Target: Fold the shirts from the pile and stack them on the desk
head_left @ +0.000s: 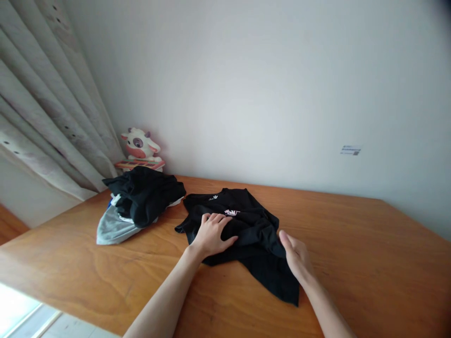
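A black T-shirt with a small white print at the neck and a pinkish-white print on the chest lies rumpled on the wooden table. My left hand rests on its front, fingers spread over the cloth beside the chest print. At the shirt's right side, my right hand pinches the fabric between thumb and fingers. Folds bunch up between the two hands. One black corner of the shirt hangs toward the near right, below my right hand.
A heap of black clothes lies to the left, over a light grey garment. Behind it stands a cow-shaped toy with a keyboard. A curtain borders the left; the white wall rises along the table's back edge.
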`<state>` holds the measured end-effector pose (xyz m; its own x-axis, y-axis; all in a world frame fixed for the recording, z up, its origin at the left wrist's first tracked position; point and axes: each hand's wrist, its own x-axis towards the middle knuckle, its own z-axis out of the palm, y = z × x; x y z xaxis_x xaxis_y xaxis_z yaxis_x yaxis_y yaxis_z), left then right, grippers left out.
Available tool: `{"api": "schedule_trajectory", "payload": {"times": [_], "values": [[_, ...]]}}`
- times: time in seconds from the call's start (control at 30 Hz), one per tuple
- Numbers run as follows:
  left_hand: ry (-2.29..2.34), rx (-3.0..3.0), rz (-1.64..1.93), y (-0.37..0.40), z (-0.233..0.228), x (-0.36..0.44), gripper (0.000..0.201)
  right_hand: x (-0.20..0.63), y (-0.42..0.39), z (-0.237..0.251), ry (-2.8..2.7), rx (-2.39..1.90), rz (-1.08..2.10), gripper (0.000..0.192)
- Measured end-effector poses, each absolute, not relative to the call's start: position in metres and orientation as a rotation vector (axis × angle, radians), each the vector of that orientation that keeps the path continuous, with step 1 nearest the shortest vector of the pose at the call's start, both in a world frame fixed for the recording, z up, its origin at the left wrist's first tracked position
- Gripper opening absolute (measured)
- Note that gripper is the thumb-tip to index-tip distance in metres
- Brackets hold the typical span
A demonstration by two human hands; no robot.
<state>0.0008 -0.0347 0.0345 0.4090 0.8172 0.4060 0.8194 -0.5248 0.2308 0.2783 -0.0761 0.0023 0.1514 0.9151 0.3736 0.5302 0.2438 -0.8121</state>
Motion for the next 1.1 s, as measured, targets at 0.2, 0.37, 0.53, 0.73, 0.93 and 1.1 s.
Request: {"api": "schedule_trajectory", "payload": {"times": [0.2, 0.37, 0.53, 0.73, 0.93, 1.1], "values": [[-1.200, -2.994, -0.619, -0.036, 0.027, 0.001, 0.016, 0.289, -0.074, 0.004, -1.316, -1.495, 0.275, 0.057], [-1.105, -3.201, -0.728, -0.042, 0.028, 0.004, 0.013, 0.301, -0.066, 0.011, -1.277, -1.478, 0.167, 0.048], [-1.278, -3.333, -0.749, -0.038, 0.024, 0.002, 0.030, 0.292, -0.019, 0.037, -1.587, -1.612, 0.236, 0.038], [-1.241, -3.332, -0.871, -0.035, 0.017, 0.000, 0.046, 0.246, 0.042, 0.033, -1.686, -1.903, 0.414, 0.060], [-1.205, -3.115, -0.900, -0.034, 0.021, 0.000, 0.038, 0.238, 0.053, 0.003, -1.660, -1.863, 0.554, 0.023], [-1.310, -2.926, -0.873, -0.032, 0.024, -0.001, 0.040, 0.291, 0.045, 0.010, -1.436, -1.677, 0.575, 0.025]]}}
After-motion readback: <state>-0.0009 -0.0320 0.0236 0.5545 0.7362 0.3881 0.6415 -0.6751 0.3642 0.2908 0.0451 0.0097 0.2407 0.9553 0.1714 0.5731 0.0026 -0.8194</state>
